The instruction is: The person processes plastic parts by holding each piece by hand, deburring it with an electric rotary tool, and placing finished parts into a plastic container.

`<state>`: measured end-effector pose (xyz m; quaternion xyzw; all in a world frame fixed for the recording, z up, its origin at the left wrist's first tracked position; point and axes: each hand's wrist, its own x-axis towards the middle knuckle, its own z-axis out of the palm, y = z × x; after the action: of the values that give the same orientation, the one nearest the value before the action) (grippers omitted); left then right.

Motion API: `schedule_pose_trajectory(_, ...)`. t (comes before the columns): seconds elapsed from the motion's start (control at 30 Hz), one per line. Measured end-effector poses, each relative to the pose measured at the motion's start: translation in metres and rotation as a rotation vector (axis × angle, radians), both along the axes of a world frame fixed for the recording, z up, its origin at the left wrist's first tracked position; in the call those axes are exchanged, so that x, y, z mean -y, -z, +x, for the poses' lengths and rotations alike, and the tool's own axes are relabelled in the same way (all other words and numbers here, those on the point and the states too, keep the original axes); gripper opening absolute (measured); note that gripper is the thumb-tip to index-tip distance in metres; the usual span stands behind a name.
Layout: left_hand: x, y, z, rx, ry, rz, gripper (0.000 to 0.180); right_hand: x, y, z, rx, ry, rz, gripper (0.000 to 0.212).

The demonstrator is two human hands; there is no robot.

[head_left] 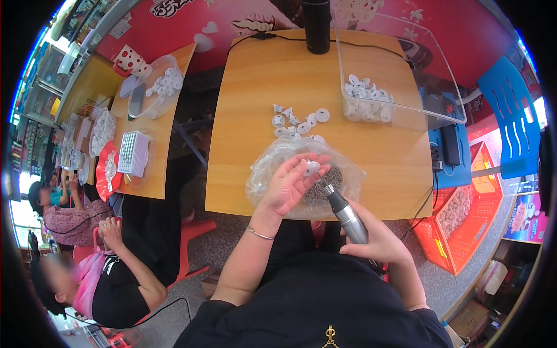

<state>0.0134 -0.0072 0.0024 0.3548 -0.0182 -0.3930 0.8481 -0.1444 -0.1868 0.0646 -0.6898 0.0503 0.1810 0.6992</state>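
Note:
Palm up, my left hand (pixel 285 188) holds a small white round plastic part (pixel 311 168) in its fingers. My right hand (pixel 380 235) is wrapped round a silver and black electric screwdriver (pixel 349 220). Its tip points up and left, just below and right of the white part, and seems apart from it. Beneath both hands lies a clear plastic bag (pixel 267 165) spread open on the wooden table (pixel 243 116). A heap of small grey-brown pieces, perhaps screws (pixel 332 180), rests in the bag. Beyond it, several similar white parts (pixel 299 123) lie loose.
A clear plastic bin (pixel 400 110) with white parts stands at the table's right. Behind is a black cylinder (pixel 316 29) with a cable. An orange crate (pixel 449 246) sits on the floor at right. Left, a co-worker (pixel 116 278) sits by another table (pixel 156 136).

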Motion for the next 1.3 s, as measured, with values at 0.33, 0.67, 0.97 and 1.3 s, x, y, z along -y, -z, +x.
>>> schedule_pose_trajectory(0.33,0.0017,0.0074,-0.0014,0.001,-0.002,-0.079,0.03,-0.0003,-0.0006,0.0038,-0.027,-0.032,0.0,0.091)
schedule_pose_trajectory(0.67,0.0016,0.0066,-0.0034,0.018,0.02,-0.077,0.029,-0.001,-0.0013,0.0028,-0.034,-0.024,0.001,0.091)
schedule_pose_trajectory(0.97,0.0027,0.0069,-0.0029,0.017,0.024,-0.079,0.03,-0.0002,-0.0006,0.0038,-0.029,-0.025,-0.001,0.09)
schedule_pose_trajectory(1.3,0.0026,0.0099,-0.0023,0.018,0.02,-0.106,0.03,0.0002,0.0011,0.0032,-0.033,-0.035,-0.008,0.091)
